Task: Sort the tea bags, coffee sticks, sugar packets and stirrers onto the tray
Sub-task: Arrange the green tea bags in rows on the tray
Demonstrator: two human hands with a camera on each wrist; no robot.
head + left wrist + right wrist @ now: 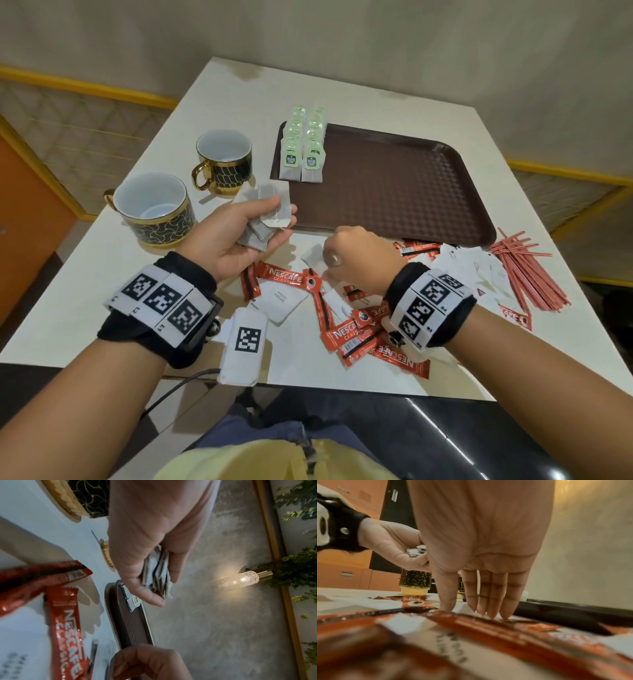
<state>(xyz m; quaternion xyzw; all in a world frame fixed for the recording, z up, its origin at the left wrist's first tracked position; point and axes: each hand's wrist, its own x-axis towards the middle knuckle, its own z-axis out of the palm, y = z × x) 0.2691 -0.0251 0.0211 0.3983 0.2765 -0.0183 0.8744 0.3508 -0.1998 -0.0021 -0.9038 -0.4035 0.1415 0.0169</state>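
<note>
Tray (pixel 394 192): brown, textured, rimmed; lies toward the far right part of the table (pixel 239 102), long axis running left to right. Only the head view shows its whole surface; the left wrist view shows one rim edge-on.

Tea bags on tray (pixel 301 150): two rows with pale green tags, at the tray's far left corner, rows running from near edge to far edge, overlapping like shingles.

Tea bags in hand (pixel 265 214): loose bunch of grey-white sachets with strings, held in the left hand (pixel 239 233), palm up above the table just off the tray's near left corner. The left wrist view shows the sachets edge-on, fingers (pixel 154 597) curled round them; grip closed on the bunch.

Right hand (pixel 356 257): lowered on the scattered pile just before the tray's near edge. The right wrist view alone shows the fingers (pixel 488 599) straight, tips down on the packets; grip loose, holding nothing visible. A white sachet (pixel 313 255) lies touching its thumb side.

Coffee sticks (pixel 284 275): red, printed Nescafé Classic, long and narrow, lying at mixed angles along the near edge.

Sugar packets (pixel 282 299): white, flat, square, among and right of the sticks.

Stirrers (pixel 527 274): thin red bundle near the right edge, pointing from far edge to near edge.

Two black-and-gold cups (pixel 224 161) stand left of the tray.
</note>
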